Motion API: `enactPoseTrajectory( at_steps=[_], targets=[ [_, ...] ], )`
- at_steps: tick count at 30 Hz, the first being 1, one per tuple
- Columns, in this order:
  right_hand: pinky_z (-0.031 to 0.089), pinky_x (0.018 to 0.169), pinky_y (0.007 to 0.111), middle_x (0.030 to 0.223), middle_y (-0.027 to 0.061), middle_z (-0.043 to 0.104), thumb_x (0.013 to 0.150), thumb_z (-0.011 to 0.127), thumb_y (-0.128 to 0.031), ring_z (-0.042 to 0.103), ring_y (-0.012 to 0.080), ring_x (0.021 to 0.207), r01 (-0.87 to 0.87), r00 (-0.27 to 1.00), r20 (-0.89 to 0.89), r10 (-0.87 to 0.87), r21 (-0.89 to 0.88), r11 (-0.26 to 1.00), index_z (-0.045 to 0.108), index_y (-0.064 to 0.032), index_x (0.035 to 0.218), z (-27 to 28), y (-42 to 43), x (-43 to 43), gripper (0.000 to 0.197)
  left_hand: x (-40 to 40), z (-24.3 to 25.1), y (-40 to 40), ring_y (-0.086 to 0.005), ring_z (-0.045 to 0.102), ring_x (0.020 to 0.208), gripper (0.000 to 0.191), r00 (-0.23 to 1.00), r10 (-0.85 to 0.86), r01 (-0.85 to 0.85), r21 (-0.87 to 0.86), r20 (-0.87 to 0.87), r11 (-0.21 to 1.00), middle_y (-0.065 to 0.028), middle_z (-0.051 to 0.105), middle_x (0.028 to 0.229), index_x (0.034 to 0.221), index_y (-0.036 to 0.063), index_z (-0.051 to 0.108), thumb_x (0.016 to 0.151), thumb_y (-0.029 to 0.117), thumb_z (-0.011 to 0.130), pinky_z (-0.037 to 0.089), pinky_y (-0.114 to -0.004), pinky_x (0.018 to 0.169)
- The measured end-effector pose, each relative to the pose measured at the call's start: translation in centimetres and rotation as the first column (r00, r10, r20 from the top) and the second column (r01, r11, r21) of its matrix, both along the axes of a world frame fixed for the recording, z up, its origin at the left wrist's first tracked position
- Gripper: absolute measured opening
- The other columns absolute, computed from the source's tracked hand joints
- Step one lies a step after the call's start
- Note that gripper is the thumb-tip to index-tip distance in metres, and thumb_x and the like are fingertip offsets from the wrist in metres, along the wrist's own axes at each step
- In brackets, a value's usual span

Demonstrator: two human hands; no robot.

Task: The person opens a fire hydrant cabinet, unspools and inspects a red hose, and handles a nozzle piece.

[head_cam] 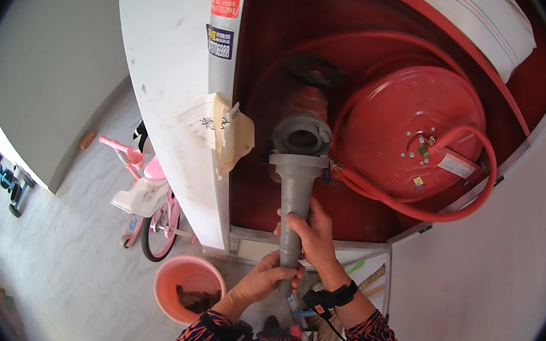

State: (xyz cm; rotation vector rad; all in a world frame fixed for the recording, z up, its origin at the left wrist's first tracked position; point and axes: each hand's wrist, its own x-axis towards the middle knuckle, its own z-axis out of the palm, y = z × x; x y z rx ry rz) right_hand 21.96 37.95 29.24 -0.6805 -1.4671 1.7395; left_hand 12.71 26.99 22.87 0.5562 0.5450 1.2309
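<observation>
My left hand [269, 280] grips the narrow lower end of a grey metal fire hose nozzle [293, 192]. Higher on its barrel, my right hand [315, 232] is wrapped around it, thumb across the front. The nozzle's wide coupling end points away from me, at the grey outlet coupling [305, 115] of a red hydrant valve [310, 99]. In this view the two rims overlap; whether they are joined I cannot tell. A dark handwheel [316, 70] sits behind the valve in shadow.
A red hose reel [396, 133] with its looped hose [485, 193] fills the cabinet's right side. Rolled white hose [487, 28] lies on the shelf above. Torn paper [229, 136] hangs on the left edge. Below are a pink bucket [160, 283] and a child's bicycle [162, 224].
</observation>
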Motion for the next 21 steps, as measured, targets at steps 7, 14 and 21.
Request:
enactPoseTrajectory(
  at_steps=[7,14,21],
  targets=[
    [0.056,0.062,0.032,0.097,0.0154,0.066,0.090,0.060,-0.019,0.067,0.0209,0.067,0.017,0.999,0.039,-0.015,-0.044,0.999,0.053,0.0034,0.120,2.6,0.1,0.3,0.038,0.8,3.3,-0.7,-0.0179,0.060,0.080,0.045,1.000,-0.017,0.017,0.062,-0.001,0.998,-0.0088,0.060,0.095,0.133,0.0008,0.043,0.094,0.018,0.056,0.052,-0.036,0.072],
    [0.055,0.062,0.030,0.099,0.0134,0.065,0.092,0.059,-0.027,0.067,0.0186,0.070,0.025,0.995,0.096,-0.013,-0.121,0.992,0.054,0.0028,0.121,5.4,-0.1,0.6,0.042,0.9,6.4,-0.6,-0.0190,0.063,0.078,0.040,0.998,-0.035,0.039,0.104,-0.046,0.994,-0.0116,0.061,0.091,0.126,-0.0007,0.041,0.100,0.028,0.049,0.054,-0.034,0.068],
    [0.055,0.060,0.029,0.099,0.0131,0.065,0.093,0.060,-0.032,0.066,0.0174,0.069,0.047,0.990,0.136,-0.035,-0.081,0.996,0.055,0.0041,0.120,7.0,-0.3,-0.1,0.046,0.1,8.7,-0.8,-0.0231,0.063,0.074,0.037,0.988,-0.088,0.078,0.084,0.127,0.993,-0.0140,0.061,0.089,0.115,-0.0004,0.042,0.100,0.033,0.046,0.054,-0.036,0.062]
  ],
)
